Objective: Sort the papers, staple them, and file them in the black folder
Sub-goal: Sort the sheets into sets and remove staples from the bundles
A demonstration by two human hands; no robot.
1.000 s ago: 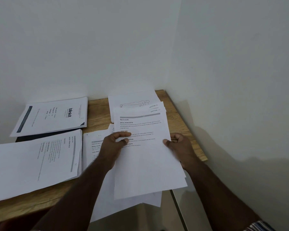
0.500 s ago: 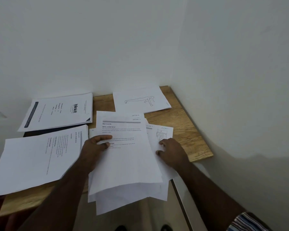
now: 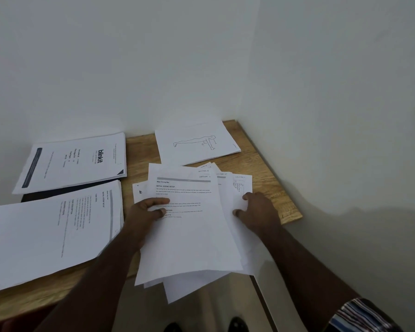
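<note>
A loose fanned stack of printed sheets (image 3: 192, 238) lies at the table's front middle and overhangs the edge. My left hand (image 3: 144, 214) grips its left side, thumb on the top text page. My right hand (image 3: 256, 212) holds the right side of the stack, fingers curled over the lower sheets. A sheet with a push-up line drawing (image 3: 197, 142) lies flat at the back. On the left lie a "blinkit" cover pile (image 3: 74, 161) and a text pile (image 3: 50, 231). The black folder (image 3: 65, 190) shows as a dark strip between those two piles, mostly hidden.
The wooden table (image 3: 261, 171) sits in a corner with white walls behind and to the right. Its right edge and front edge are close to my hands. Dark shoes (image 3: 235, 325) show on the floor below.
The stack came down from being held up in front of me onto the table. The drawing sheet now lies uncovered at the back. My right hand shifted onto the fanned lower sheets.
</note>
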